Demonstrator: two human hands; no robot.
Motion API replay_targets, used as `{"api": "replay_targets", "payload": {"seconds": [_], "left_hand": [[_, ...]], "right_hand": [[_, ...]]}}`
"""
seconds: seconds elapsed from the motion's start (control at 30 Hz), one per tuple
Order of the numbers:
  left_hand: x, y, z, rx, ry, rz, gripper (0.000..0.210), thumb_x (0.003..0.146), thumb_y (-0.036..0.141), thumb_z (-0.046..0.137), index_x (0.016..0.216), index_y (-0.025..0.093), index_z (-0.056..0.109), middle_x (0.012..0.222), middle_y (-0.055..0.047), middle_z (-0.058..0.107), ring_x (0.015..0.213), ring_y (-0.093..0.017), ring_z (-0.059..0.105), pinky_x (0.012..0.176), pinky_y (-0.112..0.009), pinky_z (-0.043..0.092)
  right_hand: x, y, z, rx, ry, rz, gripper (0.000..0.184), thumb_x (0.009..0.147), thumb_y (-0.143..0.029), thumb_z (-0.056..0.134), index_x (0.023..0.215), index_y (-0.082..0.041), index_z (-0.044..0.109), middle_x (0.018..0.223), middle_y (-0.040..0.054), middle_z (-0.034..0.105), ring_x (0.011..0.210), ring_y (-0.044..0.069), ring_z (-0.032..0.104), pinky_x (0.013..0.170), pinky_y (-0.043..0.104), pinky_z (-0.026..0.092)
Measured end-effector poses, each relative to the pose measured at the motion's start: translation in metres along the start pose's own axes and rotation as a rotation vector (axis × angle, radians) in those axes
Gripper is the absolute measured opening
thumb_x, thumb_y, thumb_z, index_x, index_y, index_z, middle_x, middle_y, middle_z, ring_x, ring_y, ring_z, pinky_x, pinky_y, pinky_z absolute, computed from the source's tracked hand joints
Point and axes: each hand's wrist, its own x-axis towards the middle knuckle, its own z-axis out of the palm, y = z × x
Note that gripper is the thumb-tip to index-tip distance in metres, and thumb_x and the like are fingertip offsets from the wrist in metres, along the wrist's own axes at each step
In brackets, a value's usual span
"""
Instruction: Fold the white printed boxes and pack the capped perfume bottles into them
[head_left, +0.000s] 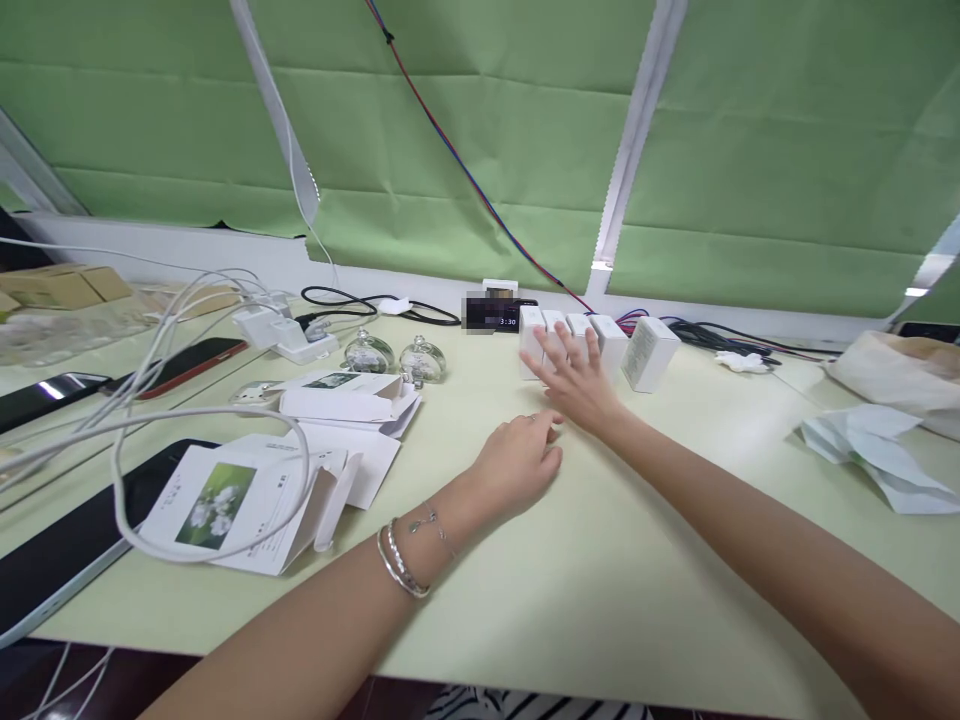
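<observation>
My right hand (581,385) reaches toward a row of small white boxes (609,340), its fingers spread in front of them. Whether the fingertips touch the boxes I cannot tell, and the hand partly hides several of them. Just right of the row, one more white box (651,354) stands upright and slightly apart. My left hand (517,460) rests low over the table, below the right hand, with its fingers loosely curled and nothing visible in them. Bracelets circle the left wrist.
Opened white cartons with flower pictures (225,505) lie at left under a looped white cable (120,480). Behind them are two round clear bottles (422,360), a power strip (300,340) and phones (199,362). A digital clock (507,321) stands at the back. Crumpled paper (870,445) lies right.
</observation>
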Motion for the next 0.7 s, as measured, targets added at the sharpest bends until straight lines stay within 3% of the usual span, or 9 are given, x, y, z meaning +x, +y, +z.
{"api": "replay_targets", "payload": {"seconds": [0.1, 0.2, 0.3, 0.43, 0.7], "left_hand": [[0.002, -0.005, -0.002, -0.077, 0.08, -0.062, 0.029, 0.086, 0.023, 0.041, 0.114, 0.02, 0.05, 0.099, -0.006, 0.067, 0.088, -0.022, 0.064, 0.073, -0.034, 0.049], [0.003, -0.007, -0.004, -0.077, 0.088, -0.088, 0.028, 0.086, 0.021, 0.04, 0.112, 0.02, 0.05, 0.094, -0.004, 0.068, 0.085, -0.021, 0.065, 0.071, -0.033, 0.049], [0.003, -0.006, -0.006, -0.077, 0.071, -0.082, 0.028, 0.085, 0.02, 0.04, 0.111, 0.021, 0.05, 0.093, -0.004, 0.068, 0.084, -0.021, 0.065, 0.07, -0.032, 0.049], [0.002, -0.005, -0.005, -0.087, 0.072, -0.077, 0.028, 0.085, 0.02, 0.04, 0.111, 0.021, 0.05, 0.092, -0.003, 0.068, 0.081, -0.02, 0.065, 0.068, -0.031, 0.049], [0.002, -0.001, -0.009, -0.092, 0.018, -0.144, 0.029, 0.086, 0.021, 0.042, 0.114, 0.021, 0.049, 0.094, -0.003, 0.068, 0.083, -0.019, 0.064, 0.069, -0.03, 0.047]], "right_hand": [[0.027, -0.007, 0.007, 0.007, -0.033, -0.003, 0.067, 0.08, -0.015, 0.054, 0.142, -0.022, 0.029, 0.155, 0.0099, 0.016, 0.142, 0.034, 0.008, 0.108, 0.066, 0.001], [0.049, -0.007, 0.008, -0.04, -0.069, 0.005, 0.059, 0.082, -0.023, 0.056, 0.137, -0.018, 0.038, 0.154, 0.0124, 0.016, 0.142, 0.035, 0.006, 0.108, 0.066, 0.0], [0.061, -0.009, 0.01, -0.093, -0.118, 0.045, 0.043, 0.082, -0.029, 0.057, 0.123, -0.017, 0.054, 0.153, 0.0146, 0.02, 0.138, 0.041, 0.013, 0.101, 0.073, 0.013], [0.062, -0.01, 0.014, -0.107, -0.149, 0.142, 0.034, 0.079, -0.034, 0.061, 0.109, -0.018, 0.062, 0.148, 0.0167, 0.029, 0.124, 0.045, 0.033, 0.087, 0.07, 0.032], [0.047, 0.007, 0.018, -0.208, -0.197, 0.153, 0.035, 0.084, -0.036, 0.047, 0.111, -0.019, 0.06, 0.145, 0.0145, 0.031, 0.12, 0.041, 0.033, 0.088, 0.064, 0.03]]}}
